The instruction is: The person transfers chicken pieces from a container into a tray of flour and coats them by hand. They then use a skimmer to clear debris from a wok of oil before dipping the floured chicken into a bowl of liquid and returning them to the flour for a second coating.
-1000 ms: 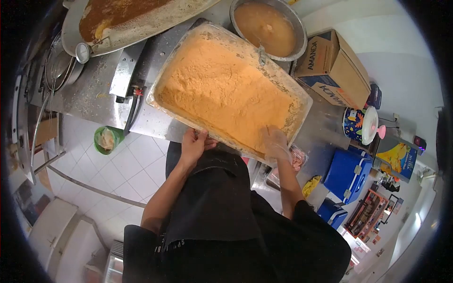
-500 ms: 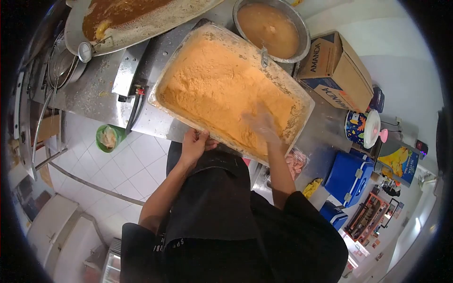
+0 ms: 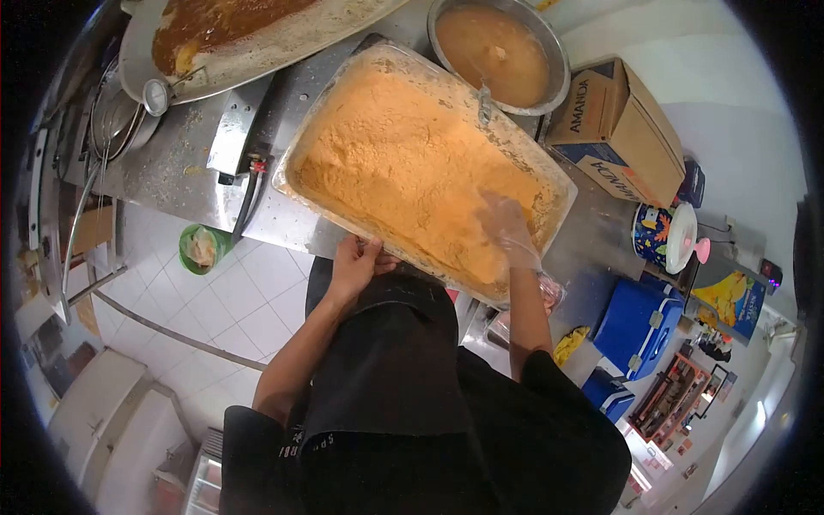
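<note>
A large rectangular tub [image 3: 378, 129] of orange powder lies at a slant on the steel counter. My left hand [image 3: 360, 266] grips the tub's near rim, its thumb on top and its fingers below. In the right part of the tub, my right hand [image 3: 506, 225] wears a clear plastic glove and touches the powder. Its fingers are blurred and partly sunk in the powder, so their pose is unclear. Past the tub's near right corner, a clear bag of pinkish pieces [image 3: 550, 292] is partly hidden by my right forearm.
Behind the tub stands a metal bowl [image 3: 493, 56] of cloudy liquid. A large pan [image 3: 249, 60] with brown oil and a thermometer [image 3: 156, 97] is at the upper left. A cardboard box [image 3: 614, 124], a patterned pot [image 3: 652, 232] and a blue cooler [image 3: 635, 326] stand right.
My right hand has moved right through the powder, towards the tub's right end. My left hand stays on the rim. The forearm now covers more of the bag.
</note>
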{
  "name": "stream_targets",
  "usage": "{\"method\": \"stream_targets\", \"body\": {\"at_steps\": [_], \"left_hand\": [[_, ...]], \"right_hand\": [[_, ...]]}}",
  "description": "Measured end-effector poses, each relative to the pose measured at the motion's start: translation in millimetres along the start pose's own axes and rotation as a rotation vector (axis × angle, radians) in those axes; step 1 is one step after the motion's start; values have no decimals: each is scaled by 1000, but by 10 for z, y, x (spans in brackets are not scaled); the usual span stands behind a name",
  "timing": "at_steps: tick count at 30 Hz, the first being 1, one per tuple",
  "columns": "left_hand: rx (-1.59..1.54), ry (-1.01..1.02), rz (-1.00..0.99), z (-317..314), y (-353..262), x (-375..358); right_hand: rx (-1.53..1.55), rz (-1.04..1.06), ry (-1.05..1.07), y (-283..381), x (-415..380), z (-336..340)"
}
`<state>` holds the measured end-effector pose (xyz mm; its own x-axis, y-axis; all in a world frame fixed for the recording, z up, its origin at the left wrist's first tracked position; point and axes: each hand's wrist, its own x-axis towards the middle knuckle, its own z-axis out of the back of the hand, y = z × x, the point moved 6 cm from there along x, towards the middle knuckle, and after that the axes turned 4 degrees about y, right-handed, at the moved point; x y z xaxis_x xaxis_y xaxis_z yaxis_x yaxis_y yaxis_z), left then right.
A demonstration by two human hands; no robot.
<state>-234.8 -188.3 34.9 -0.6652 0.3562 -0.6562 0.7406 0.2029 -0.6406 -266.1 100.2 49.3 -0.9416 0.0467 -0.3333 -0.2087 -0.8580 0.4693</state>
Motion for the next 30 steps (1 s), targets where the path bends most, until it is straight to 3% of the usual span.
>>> {"method": "stream_targets", "body": {"at_steps": [3,4,5,6,7,9,11,13,15,16,18,19,21,22,24,25,27,30], "left_hand": [[35,2,-15,9,-38,28],[69,34,25,-31,-90,-7],[104,63,67,-53,-137,-47],[115,63,65,-39,-204,-67],[143,98,149,-34,-215,-94],[184,134,231,9,-280,-158],[519,247,348,28,-347,-222],[615,302,251,-167,-609,-234],[701,353,155,-478,-861,-244],[646,328,54,-705,-1071,-134],[523,308,-88,-1074,-1307,250],[452,312,-129,-1235,-1360,517],[160,340,94,-1638,-1449,874],[172,349,80,-1820,-1507,1012],[-156,311,168,-2044,-1531,1299],[-146,316,160,-2047,-1518,1538],[-417,451,262,-2106,-1394,1975],[-172,522,131,-2151,-1515,2121]], "right_hand": [[-223,-187,140,302,-79,201],[-218,-191,133,47,-47,-3],[15,51,-179,-247,9,-231],[250,294,-490,-87,-46,-72],[257,291,-498,-64,-65,-29],[-307,-85,-76,-58,-9,-94],[-319,-64,-150,-129,94,-148],[-334,-50,-228,-237,220,-301],[470,185,-631,-265,246,-334],[477,193,-649,-123,276,-245],[73,71,-242,297,366,-213],[77,77,-266,353,364,-216],[78,-1,-208,362,357,-302],[79,2,-228,420,320,-240],[142,-37,-343,506,205,-36],[146,-34,-356,482,156,-41],[250,33,-454,403,28,-19],[259,-94,-339,367,-185,108]]}}
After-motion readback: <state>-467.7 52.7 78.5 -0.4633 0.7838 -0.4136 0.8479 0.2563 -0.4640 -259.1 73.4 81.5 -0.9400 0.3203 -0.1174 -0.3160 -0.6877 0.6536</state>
